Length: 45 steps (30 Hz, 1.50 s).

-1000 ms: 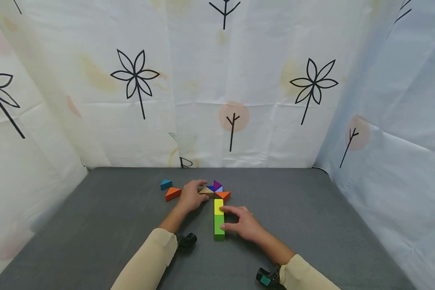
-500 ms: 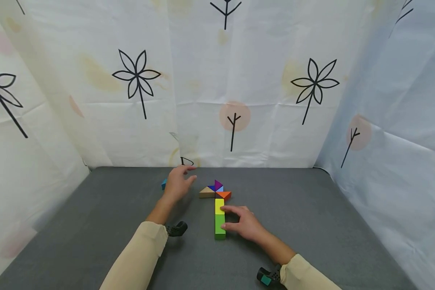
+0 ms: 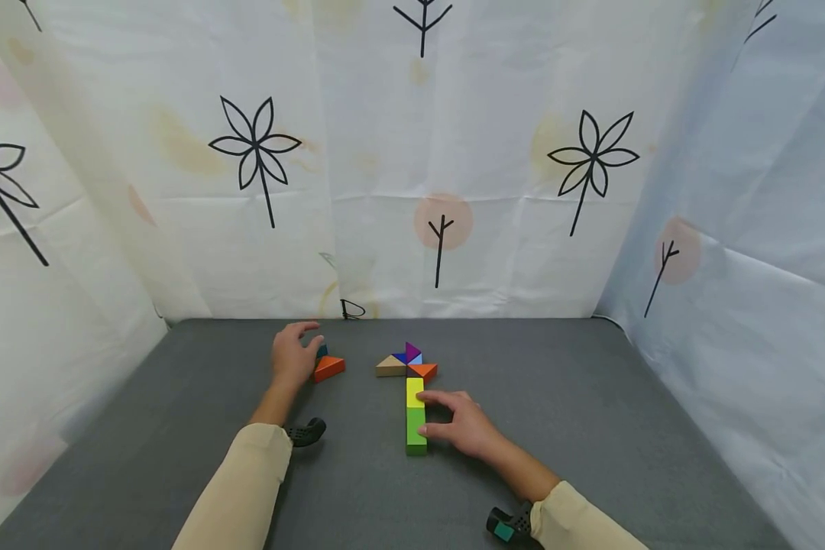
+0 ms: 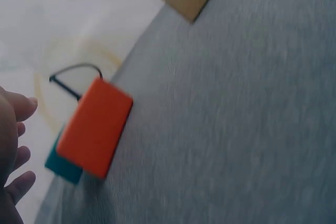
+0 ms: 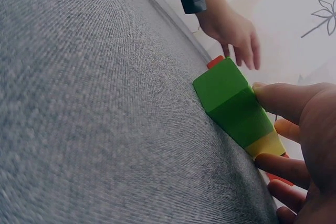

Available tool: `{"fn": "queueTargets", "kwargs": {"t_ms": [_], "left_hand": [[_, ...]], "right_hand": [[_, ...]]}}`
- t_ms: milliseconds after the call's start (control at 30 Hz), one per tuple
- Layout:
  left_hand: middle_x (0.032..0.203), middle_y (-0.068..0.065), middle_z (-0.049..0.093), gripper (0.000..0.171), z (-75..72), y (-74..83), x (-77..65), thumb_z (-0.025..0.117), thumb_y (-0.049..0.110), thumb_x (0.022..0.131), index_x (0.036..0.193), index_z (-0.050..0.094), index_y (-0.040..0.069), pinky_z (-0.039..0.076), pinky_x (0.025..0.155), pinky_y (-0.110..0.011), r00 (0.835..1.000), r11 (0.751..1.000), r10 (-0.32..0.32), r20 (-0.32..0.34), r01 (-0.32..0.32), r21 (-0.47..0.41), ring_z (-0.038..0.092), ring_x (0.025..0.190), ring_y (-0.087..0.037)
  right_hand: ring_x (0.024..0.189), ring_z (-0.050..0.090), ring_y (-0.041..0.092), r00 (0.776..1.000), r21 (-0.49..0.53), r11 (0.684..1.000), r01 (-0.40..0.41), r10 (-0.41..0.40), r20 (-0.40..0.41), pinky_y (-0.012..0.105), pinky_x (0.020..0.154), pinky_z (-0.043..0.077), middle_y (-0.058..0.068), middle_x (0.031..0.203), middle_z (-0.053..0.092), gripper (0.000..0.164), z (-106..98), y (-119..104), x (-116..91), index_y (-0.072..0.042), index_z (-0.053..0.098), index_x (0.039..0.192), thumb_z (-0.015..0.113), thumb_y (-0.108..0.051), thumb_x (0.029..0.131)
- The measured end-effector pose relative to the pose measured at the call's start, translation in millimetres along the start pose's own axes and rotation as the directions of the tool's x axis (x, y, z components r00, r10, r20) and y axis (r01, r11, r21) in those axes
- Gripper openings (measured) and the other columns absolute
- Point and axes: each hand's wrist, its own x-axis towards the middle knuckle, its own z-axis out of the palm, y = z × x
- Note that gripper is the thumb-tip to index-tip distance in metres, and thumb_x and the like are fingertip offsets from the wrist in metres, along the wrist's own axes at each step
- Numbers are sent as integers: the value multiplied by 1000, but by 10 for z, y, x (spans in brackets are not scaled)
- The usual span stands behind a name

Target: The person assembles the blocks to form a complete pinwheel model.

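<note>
My left hand [image 3: 294, 355] hovers at the left of the table with fingers slightly bent, beside a teal triangular block [image 3: 322, 351] that it partly hides. In front of that lies an orange triangular block [image 3: 330, 368]. In the left wrist view a gap separates the fingers from the teal block [image 4: 64, 167]. With thumb and forefinger spread, my right hand [image 3: 469, 425] touches the right side of a green block [image 3: 415, 428] and a yellow block [image 3: 415, 392], lined up end to end. Beyond them, tan [image 3: 390, 369], blue, purple [image 3: 412, 353] and orange triangular blocks [image 3: 424, 370] form a pinwheel.
The grey table [image 3: 577, 397] reaches back to a white printed cloth [image 3: 378, 153], which also hangs at both sides. Each wrist wears a black camera device, such as the one on the right [image 3: 509, 525].
My left hand has left the tan block in the pinwheel and travelled left, past the loose orange block, to the teal one. The right hand has stayed in place.
</note>
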Motion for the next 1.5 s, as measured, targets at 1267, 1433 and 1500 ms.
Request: {"fn": "queueTargets", "kwargs": {"t_ms": [1267,1433,1500], "left_hand": [[121,-19,63,33,-97,-234,24,66,14,95,126,63,3,49,83,-49,987,995,-92,129,95,-10,59,103,-35],[122,-16,63,34,-152,-102,47,66,18,95,127,62,6,52,76,-46,990,996,-77,115,82,-45,60,102,-33],[123,-16,63,35,-171,-33,48,66,19,95,128,62,7,52,75,-45,991,996,-64,117,70,-52,60,101,-32]], "right_hand": [[118,43,30,1000,10,1000,12,-12,-15,55,93,30,2,131,60,52,11,24,15,-15,63,131,78,-30,84],[119,42,30,1000,6,1000,9,-8,-18,56,93,31,2,132,59,52,15,19,1,-16,63,131,78,-31,83],[119,42,31,1000,5,1000,6,-6,-15,56,93,31,3,132,59,52,17,15,0,-17,63,131,78,-31,83]]}}
